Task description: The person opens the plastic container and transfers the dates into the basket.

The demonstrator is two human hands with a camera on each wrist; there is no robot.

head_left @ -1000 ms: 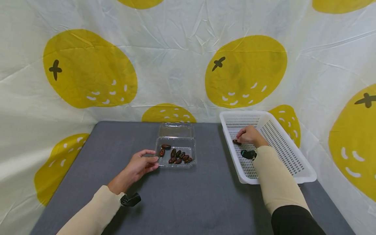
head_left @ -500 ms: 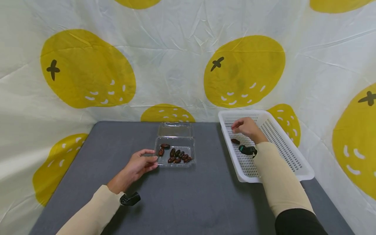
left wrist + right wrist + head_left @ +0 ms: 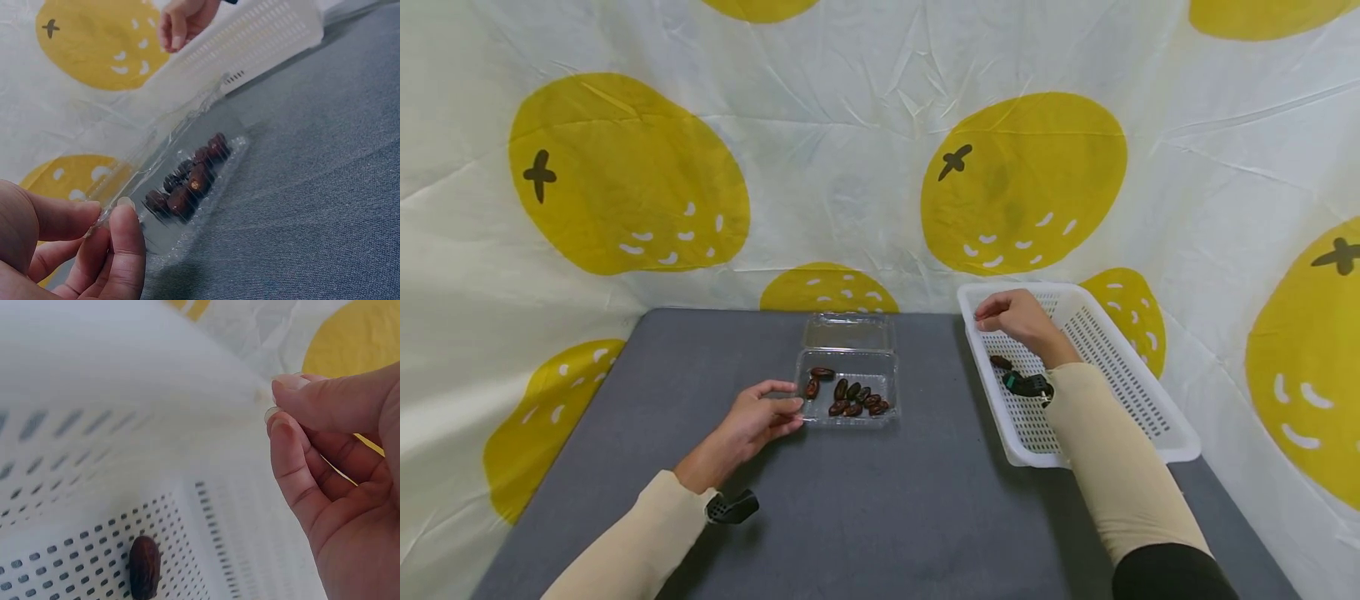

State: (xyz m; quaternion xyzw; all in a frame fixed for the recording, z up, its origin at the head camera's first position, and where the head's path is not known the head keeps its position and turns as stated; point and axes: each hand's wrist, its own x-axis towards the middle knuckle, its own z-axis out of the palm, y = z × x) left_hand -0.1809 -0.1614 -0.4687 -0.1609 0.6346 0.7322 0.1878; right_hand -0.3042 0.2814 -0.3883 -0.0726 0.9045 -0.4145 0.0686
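Note:
My left hand (image 3: pixel 752 429) pinches the left edge of a clear plastic clamshell container (image 3: pixel 850 422) between thumb and fingers. Its lid (image 3: pixel 848 336) stands folded back behind the base. Several dark brown dates (image 3: pixel 178 200) lie inside, most of them grouped toward the right. My right hand (image 3: pixel 1018 321) is over the back left part of a white perforated basket (image 3: pixel 1120 354), its fingertips right at the rim. In the right wrist view, thumb and forefinger (image 3: pixel 290 444) are loosely bent with nothing visible between them. One date (image 3: pixel 145 567) lies on the basket floor below.
A dark grey cloth-covered table (image 3: pixel 880 517) lies under both containers, with a stretch of it between them. Behind hangs a white sheet (image 3: pixel 835 183) with yellow fruit prints. Dark cameras (image 3: pixel 733 507) are strapped to both wrists.
My right hand has lifted off the date in the basket and moved back and left toward the rim, leaving that date lying there. My left hand has stayed on the clamshell container.

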